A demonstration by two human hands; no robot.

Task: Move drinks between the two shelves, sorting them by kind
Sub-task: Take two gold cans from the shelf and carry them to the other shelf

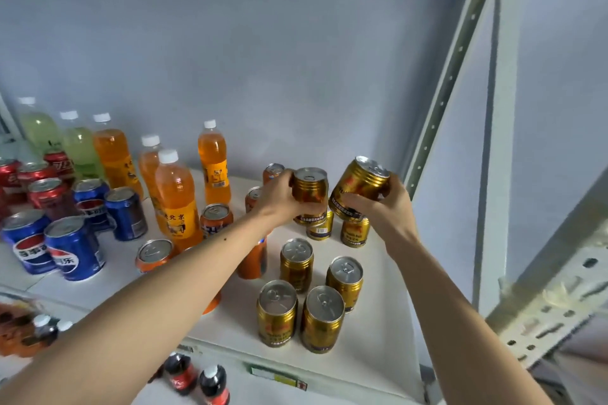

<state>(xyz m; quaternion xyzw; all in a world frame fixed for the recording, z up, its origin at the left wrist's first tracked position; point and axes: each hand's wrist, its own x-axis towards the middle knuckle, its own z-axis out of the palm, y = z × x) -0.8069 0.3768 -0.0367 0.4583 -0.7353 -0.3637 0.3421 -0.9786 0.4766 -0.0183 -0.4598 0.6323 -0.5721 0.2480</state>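
Observation:
My left hand (279, 197) grips an upright gold can (310, 189) above two gold cans (354, 232) standing at the back right of the white shelf (371, 348). My right hand (386, 207) holds a second gold can (360, 186), tilted to the left. Several more gold cans (322, 316) stand near the shelf's front right. Orange cans (215, 219) sit in the middle, partly hidden by my left forearm. Orange soda bottles (176, 197), blue cola cans (74, 246), red cola cans (49, 194) and green bottles (79, 145) fill the left side.
A grey perforated upright (450, 76) frames the shelf on the right, with another rack (552, 299) beyond it. Dark cola bottles (197, 378) stand on the lower shelf. A grey wall closes the back.

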